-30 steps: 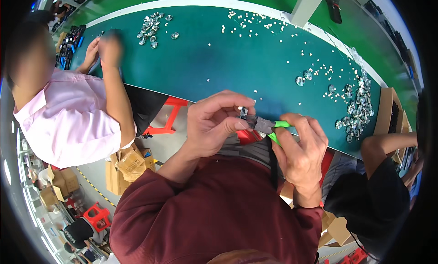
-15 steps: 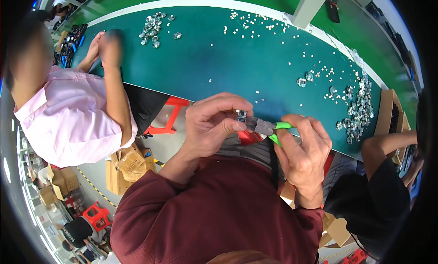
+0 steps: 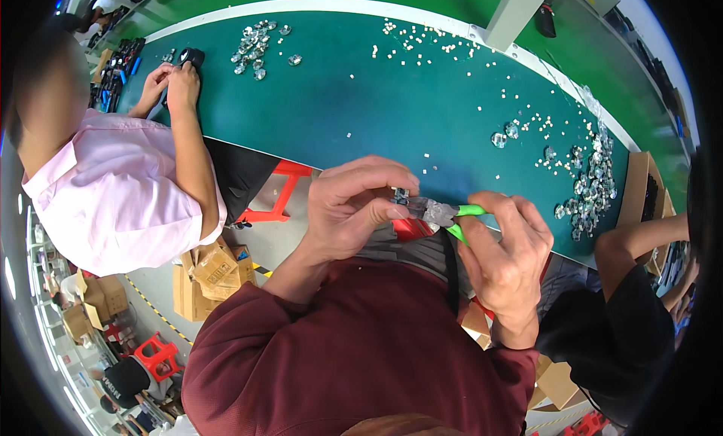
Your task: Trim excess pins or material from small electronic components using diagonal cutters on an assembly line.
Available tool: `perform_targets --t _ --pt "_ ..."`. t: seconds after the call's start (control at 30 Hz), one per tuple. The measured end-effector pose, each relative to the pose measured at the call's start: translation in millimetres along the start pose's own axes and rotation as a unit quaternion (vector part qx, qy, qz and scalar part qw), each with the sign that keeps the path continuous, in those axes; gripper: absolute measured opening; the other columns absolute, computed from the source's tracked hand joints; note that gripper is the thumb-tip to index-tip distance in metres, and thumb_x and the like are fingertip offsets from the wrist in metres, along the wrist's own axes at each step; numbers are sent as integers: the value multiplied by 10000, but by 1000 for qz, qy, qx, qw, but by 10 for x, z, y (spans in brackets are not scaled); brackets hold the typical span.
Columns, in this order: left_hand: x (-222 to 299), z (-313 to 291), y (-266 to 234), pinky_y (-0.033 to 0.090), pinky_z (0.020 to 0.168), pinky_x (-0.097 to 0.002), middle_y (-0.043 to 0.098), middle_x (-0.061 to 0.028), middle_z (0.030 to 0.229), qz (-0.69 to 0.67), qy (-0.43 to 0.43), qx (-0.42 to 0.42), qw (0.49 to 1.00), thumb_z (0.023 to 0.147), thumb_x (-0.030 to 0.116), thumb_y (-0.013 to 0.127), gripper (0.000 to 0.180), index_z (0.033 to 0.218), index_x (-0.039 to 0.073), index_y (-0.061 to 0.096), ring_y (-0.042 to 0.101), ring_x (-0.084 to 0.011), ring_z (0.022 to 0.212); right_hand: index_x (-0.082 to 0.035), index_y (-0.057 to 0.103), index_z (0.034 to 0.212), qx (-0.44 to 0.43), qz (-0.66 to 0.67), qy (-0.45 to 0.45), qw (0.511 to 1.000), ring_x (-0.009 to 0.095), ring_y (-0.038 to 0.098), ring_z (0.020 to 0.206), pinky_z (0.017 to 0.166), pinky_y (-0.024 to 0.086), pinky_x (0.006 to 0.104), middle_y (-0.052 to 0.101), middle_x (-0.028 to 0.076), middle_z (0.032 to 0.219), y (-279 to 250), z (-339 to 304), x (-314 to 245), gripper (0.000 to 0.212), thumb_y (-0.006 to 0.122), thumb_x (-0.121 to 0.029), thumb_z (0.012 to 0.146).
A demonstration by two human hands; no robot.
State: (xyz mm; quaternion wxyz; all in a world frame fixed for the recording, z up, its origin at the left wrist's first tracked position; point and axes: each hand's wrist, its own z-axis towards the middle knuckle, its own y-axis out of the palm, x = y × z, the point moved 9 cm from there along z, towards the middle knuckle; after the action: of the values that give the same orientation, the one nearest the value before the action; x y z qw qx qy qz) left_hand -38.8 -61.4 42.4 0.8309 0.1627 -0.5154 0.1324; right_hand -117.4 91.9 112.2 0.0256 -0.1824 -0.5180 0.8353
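Observation:
My left hand [image 3: 350, 206] pinches a small dark and silvery part [image 3: 401, 196] between thumb and forefinger, just off the near edge of the green table. In my right hand [image 3: 506, 255] is a pair of pliers [image 3: 431, 212] with bright green handles, its metal head wrapped in something greyish and clear. The plier tip meets the small part beside my left thumb; whether the jaws are closed on it I cannot tell. The handles stand somewhat apart between my right fingers and thumb.
Clear, shiny round parts lie heaped on the green table [image 3: 301, 108] at the right [image 3: 595, 184] and far left [image 3: 252, 48]. Tiny pale pieces [image 3: 429, 44] are scattered at the back. A person in pink [image 3: 128, 187] sits left, another in black [image 3: 617, 342] right, near a cardboard box [image 3: 640, 187].
My right hand and the pliers have shifted very slightly right, with both hands keeping their grip. At the left, the other person's hands have lowered a little beside a black round object.

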Motion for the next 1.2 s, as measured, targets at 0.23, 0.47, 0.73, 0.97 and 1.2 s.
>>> perform_targets --t 0.23,0.47,0.73,0.97,1.2 --pt "-2 0 8 508 637 -247 718 -145 1020 2 3 0 1000 879 100 786 259 1098 -25 729 661 -133 815 -37 711 843 -2 2 1 1000 224 671 743 759 515 395 654 85 1004 -13 -7 4 143 720 -83 708" --pt "-3 5 6 509 631 -245 719 -145 1022 8 7 -2 1000 871 90 791 257 1093 -25 730 660 -130 808 -40 713 843 -7 4 2 1000 226 672 743 764 516 398 655 79 1000 -20 1 8 149 723 -86 701" --pt "-21 -18 -12 535 676 -291 712 -177 962 16 -25 8 1000 818 124 840 313 1055 -40 715 674 -192 821 -43 721 856 -1 -1 1 1000 223 666 729 769 520 401 657 70 996 -27 -5 1 146 712 -93 719" --pt "-37 -18 -8 536 697 -304 711 -174 963 13 -27 10 999 819 115 838 313 1060 -40 713 669 -195 834 -42 723 859 6 -7 4 1000 216 663 719 766 521 396 659 66 995 -40 -5 4 135 702 -96 737" --pt "-22 -22 -11 511 625 -246 720 -141 1021 3 6 6 1000 863 78 797 258 1089 -26 726 660 -130 814 -42 725 855 7 -2 0 1000 217 659 707 756 521 396 663 72 998 -49 11 0 143 709 -94 722"
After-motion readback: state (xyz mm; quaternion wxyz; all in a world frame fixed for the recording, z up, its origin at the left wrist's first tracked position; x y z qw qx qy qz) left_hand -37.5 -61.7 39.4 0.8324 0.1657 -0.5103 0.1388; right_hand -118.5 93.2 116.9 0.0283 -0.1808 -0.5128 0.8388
